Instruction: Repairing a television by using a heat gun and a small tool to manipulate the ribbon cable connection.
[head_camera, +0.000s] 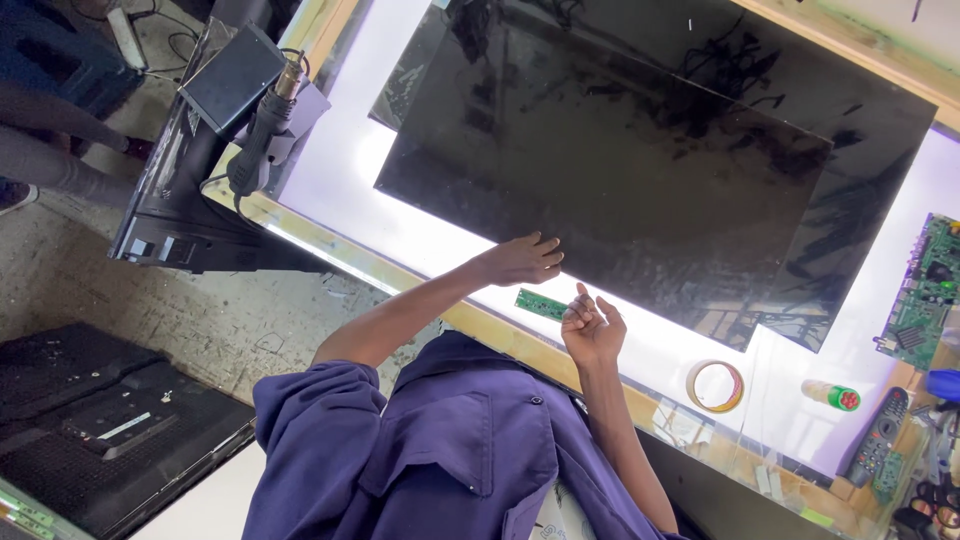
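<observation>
Left hand (522, 260) rests half-curled on the dark panel (620, 160); right hand (592, 325) loosely fisted, holding nothing visible

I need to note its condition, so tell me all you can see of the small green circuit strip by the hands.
The green circuit strip is a narrow, flat printed board with tiny components too small to make out. It lies flat and slightly tilted on the lit white table, along the near edge of the large dark panel; whether they join cannot be told. It sits between the two hands, which look close but not clearly touching.
</observation>
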